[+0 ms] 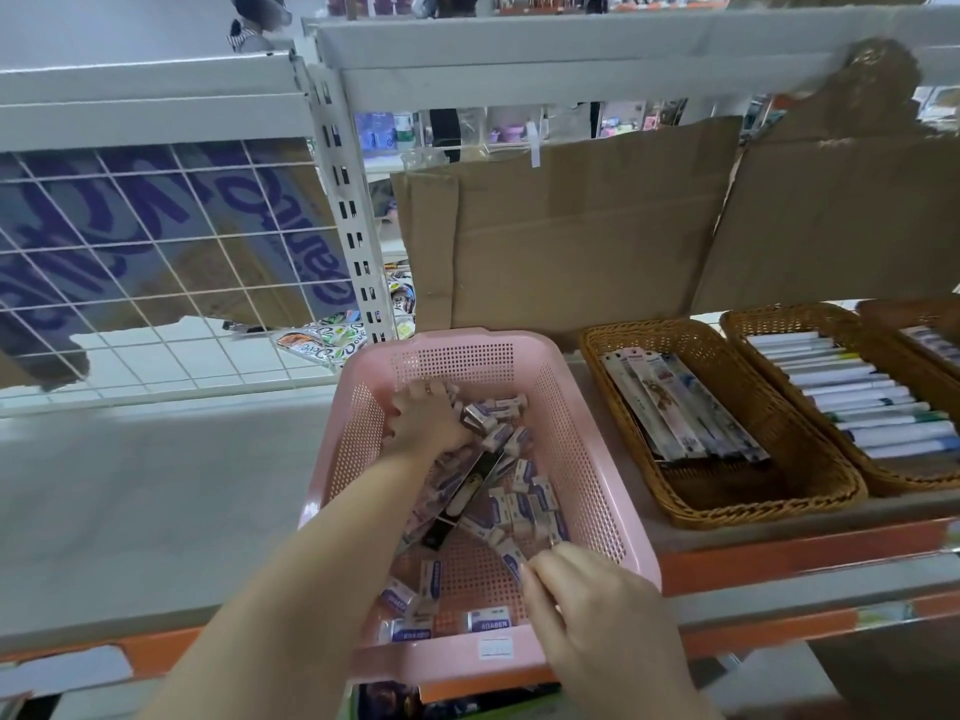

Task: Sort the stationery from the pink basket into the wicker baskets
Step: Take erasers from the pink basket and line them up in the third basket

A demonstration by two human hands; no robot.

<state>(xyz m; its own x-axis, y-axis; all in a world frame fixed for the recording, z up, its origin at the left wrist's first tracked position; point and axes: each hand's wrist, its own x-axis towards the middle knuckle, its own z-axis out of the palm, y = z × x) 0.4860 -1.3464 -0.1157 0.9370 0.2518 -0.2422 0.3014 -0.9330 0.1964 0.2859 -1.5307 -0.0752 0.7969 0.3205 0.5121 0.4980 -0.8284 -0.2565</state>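
The pink basket [582,439] stands on the shelf in front of me, holding several small boxed erasers [524,506] and a few long flat packs [467,491]. My left hand [426,420] reaches deep into its far left corner, fingers curled down among the erasers. My right hand [587,605] is at the near right side, fingertips pinching an eraser [511,558]. To the right a wicker basket [779,491] holds long packaged pens [685,407]. A second wicker basket [748,330] holds white markers [872,397].
A third wicker basket [883,311] peeks in at the far right edge. Cardboard sheets [571,226] stand behind the baskets. A white wire grid [156,262] and a slotted upright post [348,210] close the left side. The shelf has an orange front edge [779,558].
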